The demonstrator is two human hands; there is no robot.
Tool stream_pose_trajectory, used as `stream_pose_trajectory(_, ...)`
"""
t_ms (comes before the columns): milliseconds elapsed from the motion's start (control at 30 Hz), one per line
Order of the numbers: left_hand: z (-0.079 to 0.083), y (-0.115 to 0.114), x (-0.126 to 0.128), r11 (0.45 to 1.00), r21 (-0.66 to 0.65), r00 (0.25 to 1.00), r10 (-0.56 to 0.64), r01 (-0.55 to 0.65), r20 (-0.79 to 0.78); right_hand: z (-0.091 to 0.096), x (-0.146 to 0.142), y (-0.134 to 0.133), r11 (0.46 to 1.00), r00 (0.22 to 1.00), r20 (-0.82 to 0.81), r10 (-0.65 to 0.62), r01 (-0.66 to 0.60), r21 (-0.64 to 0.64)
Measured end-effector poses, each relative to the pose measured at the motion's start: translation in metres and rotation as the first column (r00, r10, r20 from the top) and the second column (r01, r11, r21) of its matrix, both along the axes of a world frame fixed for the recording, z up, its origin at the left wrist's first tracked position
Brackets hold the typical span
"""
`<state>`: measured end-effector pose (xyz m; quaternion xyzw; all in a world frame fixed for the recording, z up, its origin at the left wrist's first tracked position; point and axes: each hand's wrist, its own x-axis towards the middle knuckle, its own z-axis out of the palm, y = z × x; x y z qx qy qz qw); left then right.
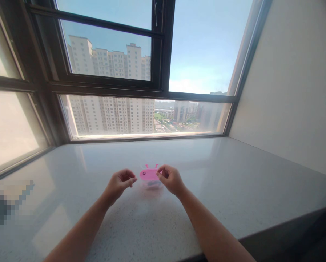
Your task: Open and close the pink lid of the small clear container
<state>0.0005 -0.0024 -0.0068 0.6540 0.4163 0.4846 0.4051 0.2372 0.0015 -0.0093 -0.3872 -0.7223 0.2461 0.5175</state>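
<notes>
A small clear box with a pink lid rests on the pale stone counter, in the middle ahead of me. My right hand is at the lid's right edge, fingers curled and pinched against it. My left hand hovers just left of the box, fingers curled with thumb and forefinger pinched together; whatever they hold is too small to make out. Dark small contents show faintly through the box's clear wall.
A large dark-framed window runs along the counter's far edge, with tower blocks outside. A plain wall bounds the right side. The counter's front edge drops off at lower right. A blurred patch sits at far left.
</notes>
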Motion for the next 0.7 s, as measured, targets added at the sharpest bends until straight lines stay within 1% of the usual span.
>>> stream_pose_trajectory(133, 0.002, 0.000, 0.003, 0.999, -0.013, 0.998, -0.030, 0.031, 0.052, -0.001, -0.002, 0.000, 1.000, 1.000, -0.006, 0.012, -0.013, -0.020)
stream_pose_trajectory(367, 0.001, 0.001, 0.005, 0.998, -0.050, 0.992, -0.040, 0.046, 0.116, -0.002, -0.013, -0.008, 0.997, 0.998, 0.003, 0.056, -0.056, -0.050)
stream_pose_trajectory(700, 0.002, -0.003, 0.010, 0.992, -0.078, 0.988, -0.089, 0.100, 0.125, -0.001, -0.026, -0.018, 0.992, 0.989, 0.076, 0.124, -0.124, -0.007)
